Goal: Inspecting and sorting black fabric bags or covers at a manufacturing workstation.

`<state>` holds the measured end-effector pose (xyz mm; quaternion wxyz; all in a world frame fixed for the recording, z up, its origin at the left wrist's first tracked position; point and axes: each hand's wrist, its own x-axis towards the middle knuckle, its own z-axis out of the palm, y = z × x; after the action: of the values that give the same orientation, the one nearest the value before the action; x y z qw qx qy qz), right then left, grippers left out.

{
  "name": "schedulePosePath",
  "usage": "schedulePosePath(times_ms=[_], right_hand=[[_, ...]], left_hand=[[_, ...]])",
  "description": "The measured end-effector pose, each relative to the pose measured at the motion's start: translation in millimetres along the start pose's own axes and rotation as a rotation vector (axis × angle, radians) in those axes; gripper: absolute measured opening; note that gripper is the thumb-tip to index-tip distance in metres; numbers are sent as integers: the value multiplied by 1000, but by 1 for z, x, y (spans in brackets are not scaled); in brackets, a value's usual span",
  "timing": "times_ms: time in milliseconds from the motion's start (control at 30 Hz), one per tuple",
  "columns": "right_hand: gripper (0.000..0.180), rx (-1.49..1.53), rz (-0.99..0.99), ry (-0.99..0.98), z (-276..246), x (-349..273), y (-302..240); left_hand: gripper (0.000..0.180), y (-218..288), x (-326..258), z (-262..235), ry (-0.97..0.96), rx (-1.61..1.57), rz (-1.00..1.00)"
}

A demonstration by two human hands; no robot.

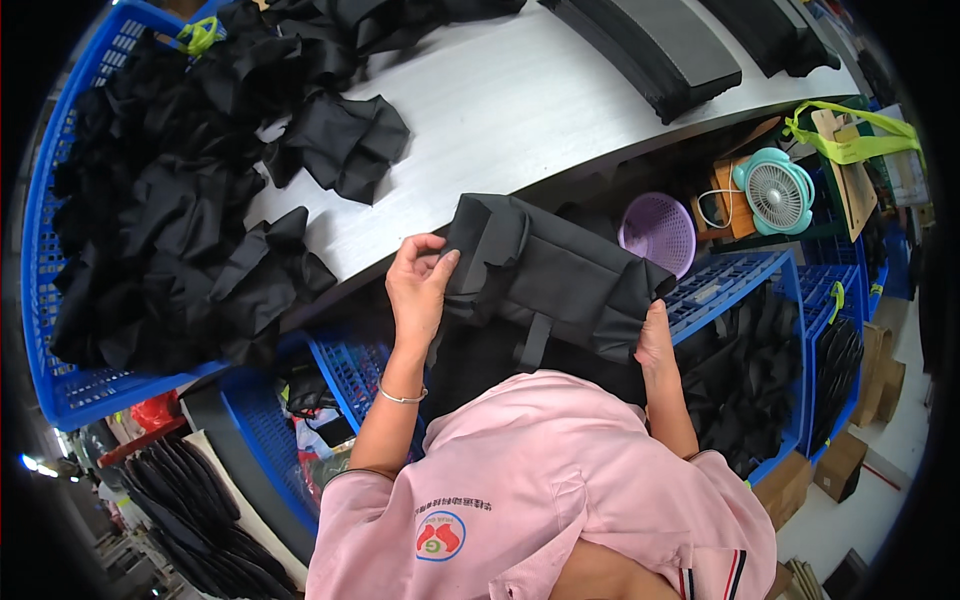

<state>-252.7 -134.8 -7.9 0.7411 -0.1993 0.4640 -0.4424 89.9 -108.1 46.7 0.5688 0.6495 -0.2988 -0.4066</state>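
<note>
A black sewn fabric cover [575, 270], box-like with an open, folded left end, is stretched between my two hands over my lap. A short strap hangs from its near edge. My left hand [415, 285] pinches its left end between thumb and fingers. The right end is gripped by my right hand [655, 335], thumb in front, with the other fingers mostly hidden. Just beyond the cover runs the edge of a pale table [470, 110]. On the table's left lies a large heap of loose black fabric pieces [170, 200].
A long black padded block with a grey top [650, 50] rests on the far table. Beneath the table edge at right are a purple basket [657, 235] and a turquoise fan [775, 190]. Blue crates of black fabric [740, 370] stand to my right, another blue crate [265, 430] to my left.
</note>
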Motion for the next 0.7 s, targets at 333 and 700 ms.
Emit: schedulePosePath(times_ms=[333,700], right_hand=[[13,-467,17,90,-1,-13,-15],[19,-373,-18,67,-29,-34,-20]], left_hand=[[24,-55,-38,-15,-13,38,-303],[23,-76,-33,-3,62,-101,-298]])
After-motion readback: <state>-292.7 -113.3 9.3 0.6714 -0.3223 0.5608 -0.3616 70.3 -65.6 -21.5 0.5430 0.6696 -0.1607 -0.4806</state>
